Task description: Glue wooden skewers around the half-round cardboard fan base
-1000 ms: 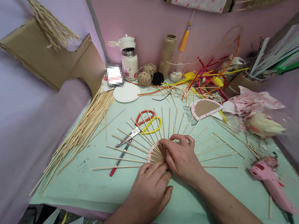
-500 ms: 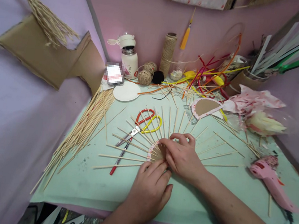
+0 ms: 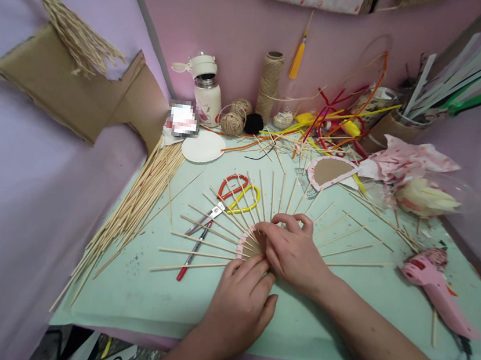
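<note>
A brown cardboard half-circle (image 3: 261,242) with a pink-and-white cloth rim lies on the table under both hands. Thin wooden sticks (image 3: 202,237) fan out from it in a wide arc. The bent fingers of my left hand (image 3: 243,300) hold down its near edge, the thumb apart on the right side. My right hand (image 3: 296,248) reaches over from the right, its index finger on the cardboard and other fingers curled above the sticks. The fingertips and the sticks' inner ends are partly hidden. Red-and-yellow scissors (image 3: 219,208) and a red-capped pen (image 3: 193,253) lie under the left sticks.
A heap of loose sticks (image 3: 131,213) covers the table's left side. A pink glue gun (image 3: 441,292) with a black cord lies at right. Behind are a second cloth-rimmed half-circle (image 3: 333,173), a white bottle (image 3: 207,97), twine (image 3: 271,84) and a holder of glue sticks (image 3: 414,122).
</note>
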`<action>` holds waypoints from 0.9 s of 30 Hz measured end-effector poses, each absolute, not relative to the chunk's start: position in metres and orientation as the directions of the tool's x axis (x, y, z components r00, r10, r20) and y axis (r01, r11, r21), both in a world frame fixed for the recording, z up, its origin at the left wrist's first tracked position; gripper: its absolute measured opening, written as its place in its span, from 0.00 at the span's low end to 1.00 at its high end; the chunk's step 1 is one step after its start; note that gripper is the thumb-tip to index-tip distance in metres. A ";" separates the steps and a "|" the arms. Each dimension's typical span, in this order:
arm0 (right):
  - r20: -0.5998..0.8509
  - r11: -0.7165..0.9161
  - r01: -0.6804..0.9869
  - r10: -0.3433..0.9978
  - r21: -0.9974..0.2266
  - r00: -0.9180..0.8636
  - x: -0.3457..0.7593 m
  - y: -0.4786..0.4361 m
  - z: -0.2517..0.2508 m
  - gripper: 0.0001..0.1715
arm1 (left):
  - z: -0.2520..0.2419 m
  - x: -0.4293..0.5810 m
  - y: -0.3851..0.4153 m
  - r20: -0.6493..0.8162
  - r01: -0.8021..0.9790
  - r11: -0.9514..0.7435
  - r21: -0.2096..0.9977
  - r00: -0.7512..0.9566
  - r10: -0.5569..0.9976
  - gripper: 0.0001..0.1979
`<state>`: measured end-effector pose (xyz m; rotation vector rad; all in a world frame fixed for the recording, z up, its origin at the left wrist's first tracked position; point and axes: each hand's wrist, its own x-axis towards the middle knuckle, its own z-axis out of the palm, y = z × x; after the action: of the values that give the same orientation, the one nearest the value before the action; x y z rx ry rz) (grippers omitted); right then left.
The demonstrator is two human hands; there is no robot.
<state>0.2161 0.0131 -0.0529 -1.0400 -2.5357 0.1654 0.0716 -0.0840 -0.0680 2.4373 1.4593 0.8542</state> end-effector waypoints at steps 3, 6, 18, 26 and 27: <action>0.311 0.716 0.648 0.697 -0.260 -0.645 0.216 0.013 -0.053 0.16 | -0.068 0.072 -0.084 0.386 0.752 -0.504 0.424 0.353 0.852 0.13; 0.314 0.716 0.645 0.697 -0.267 -0.644 0.215 0.013 -0.053 0.15 | -0.068 0.071 -0.084 0.381 0.751 -0.502 0.428 0.354 0.854 0.13; 0.293 0.687 0.652 0.727 -0.321 -0.621 0.211 0.013 -0.053 0.15 | -0.068 0.072 -0.085 0.381 0.744 -0.504 0.439 0.353 0.854 0.12; 0.543 0.613 0.617 0.771 -0.494 -0.332 0.218 0.013 -0.049 0.16 | -0.068 0.071 -0.083 0.363 0.754 -0.499 0.427 0.362 0.859 0.11; 0.577 0.600 0.608 0.771 -0.520 -0.269 0.220 0.013 -0.050 0.14 | -0.067 0.071 -0.083 0.364 0.753 -0.500 0.427 0.363 0.858 0.11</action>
<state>0.2197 0.0125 -0.0497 -1.0940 -1.9828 0.2449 0.0706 -0.0834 -0.0674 2.4331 1.4567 0.8246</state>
